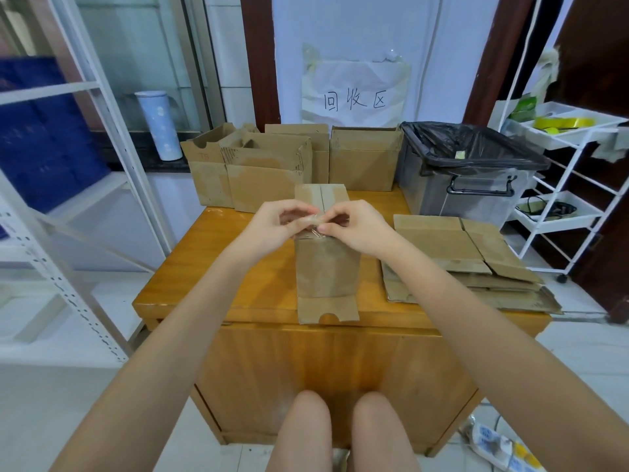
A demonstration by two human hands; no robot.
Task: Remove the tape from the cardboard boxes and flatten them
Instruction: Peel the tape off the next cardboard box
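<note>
Peeling the tape from one box

Both my left hand [272,222] and my right hand [354,226] pinch with the fingers a crumpled strip of clear tape [312,220], just above the tall brown cardboard box [326,267] standing in the middle of the orange wooden surface [204,260]. I think the tape is almost off; next it should go in the grey bin with black bag [469,172], then I flatten this box. Flattened cardboard pieces [456,257] lie on the right, untouched boxes [265,168] at the back, white shelves beside.

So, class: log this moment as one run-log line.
step: peeling tape | box: upright | left hand, right hand: pinching tape
</note>
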